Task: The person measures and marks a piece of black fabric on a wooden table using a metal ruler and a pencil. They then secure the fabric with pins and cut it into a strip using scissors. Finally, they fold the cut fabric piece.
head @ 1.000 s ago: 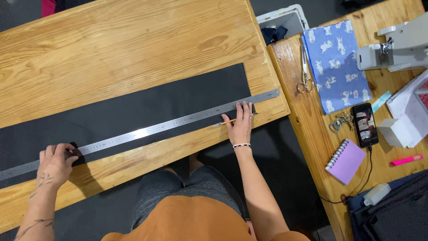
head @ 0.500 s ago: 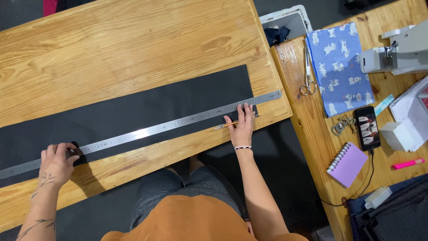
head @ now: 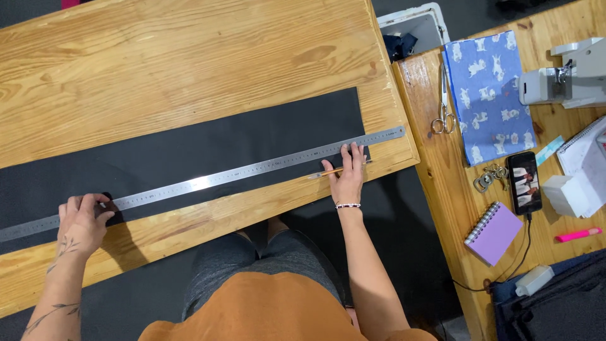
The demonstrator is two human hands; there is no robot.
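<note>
A long strip of black fabric (head: 189,148) lies across a wooden table (head: 158,69). A long steel ruler (head: 208,182) rests along the fabric's near edge, running from the far left to the right end. My left hand (head: 82,218) presses down on the ruler near its left part. My right hand (head: 346,177) lies flat on the ruler near its right end, fingers spread, with a pencil (head: 338,170) held under the fingers against the ruler's edge.
A second wooden table (head: 442,208) at the right holds scissors (head: 444,113), blue printed fabric (head: 489,95), a white sewing machine (head: 568,76), a phone (head: 524,182), keys (head: 487,179), a purple notebook (head: 493,232) and a pink marker (head: 577,235). A white bin (head: 413,28) stands behind.
Both hands stay on the ruler in the same places. The view has shifted slightly; the ruler and fabric have not visibly moved.
</note>
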